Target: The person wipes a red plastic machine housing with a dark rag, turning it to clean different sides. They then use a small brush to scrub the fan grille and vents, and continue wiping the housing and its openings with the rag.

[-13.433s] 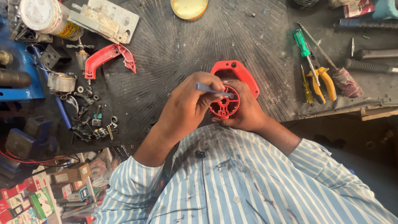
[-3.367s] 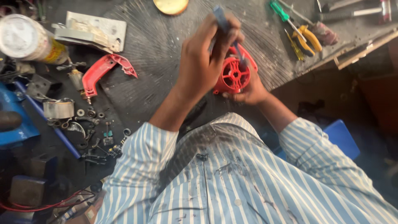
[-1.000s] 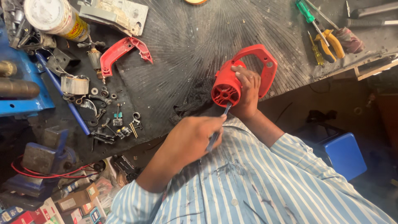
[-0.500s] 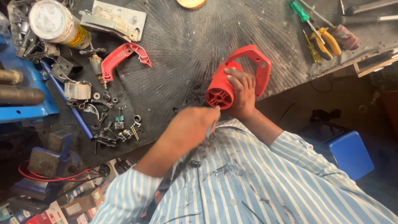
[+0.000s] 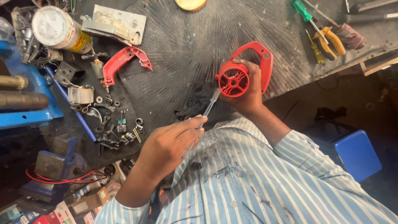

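Head view: one red housing (image 5: 244, 70), one screwdriver (image 5: 207, 110).

We wear a light-blue shirt (image 5: 265, 186) with white stripes; long sleeves, cuffs pushed up; dark smudges mark its front; hands bare.

A dark counter (image 5: 174, 45) with fine scratch lines carries many things. A red curved plastic handle piece (image 5: 122, 62) lies on it. Just above it sits a flat white plate (image 5: 116, 25). A white round tin with a yellow side (image 5: 58, 30) stands near the left end. Small screws and washers (image 5: 120, 128) are spread below the red piece, beside a long blue rod (image 5: 70, 103). A green screwdriver (image 5: 309, 16) and yellow pliers (image 5: 331, 39) lie at the far right. A blue stool (image 5: 358, 153) stands on the floor.
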The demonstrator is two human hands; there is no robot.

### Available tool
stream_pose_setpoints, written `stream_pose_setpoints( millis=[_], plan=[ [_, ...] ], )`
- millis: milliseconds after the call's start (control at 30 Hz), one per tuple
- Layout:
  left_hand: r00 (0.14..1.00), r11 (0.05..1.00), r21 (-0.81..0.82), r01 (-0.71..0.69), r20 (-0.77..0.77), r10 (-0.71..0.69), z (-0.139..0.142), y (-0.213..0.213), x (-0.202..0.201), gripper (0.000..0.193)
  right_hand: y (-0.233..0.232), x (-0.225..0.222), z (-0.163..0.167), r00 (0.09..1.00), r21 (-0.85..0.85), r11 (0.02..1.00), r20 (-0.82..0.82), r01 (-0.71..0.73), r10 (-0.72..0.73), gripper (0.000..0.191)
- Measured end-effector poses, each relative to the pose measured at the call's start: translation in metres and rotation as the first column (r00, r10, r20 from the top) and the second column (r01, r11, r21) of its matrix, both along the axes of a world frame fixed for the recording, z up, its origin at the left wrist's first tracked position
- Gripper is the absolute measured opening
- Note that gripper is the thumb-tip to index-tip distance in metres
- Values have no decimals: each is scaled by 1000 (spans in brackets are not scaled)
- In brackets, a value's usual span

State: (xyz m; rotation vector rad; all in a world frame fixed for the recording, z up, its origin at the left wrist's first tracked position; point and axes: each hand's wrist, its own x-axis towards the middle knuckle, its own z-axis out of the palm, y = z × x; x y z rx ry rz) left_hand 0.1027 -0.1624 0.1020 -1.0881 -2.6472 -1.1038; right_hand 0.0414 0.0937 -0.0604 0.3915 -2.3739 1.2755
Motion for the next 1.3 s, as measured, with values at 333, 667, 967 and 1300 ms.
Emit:
stream_pose_setpoints(
  millis=[333,667,967,1300],
  plan=[
    [998,998,41,-44,36,43,-5,2,-38,19,52,-59,8,851,-153,857,121,-493,511,119],
    [996,978,206,39,-91,-21,-4,39,-66,30,31,-27,-5,964,-200,955,108,-218,243,110],
    [998,977,208,52,-44,-44,-16,103,-97,37,86,-78,12,875,-69,877,75,-475,479,91],
    [999,990,139,-25,-19,28,-36,146,-105,25,102,-95,1,810,-73,816,96,-574,578,95]
  ],
)
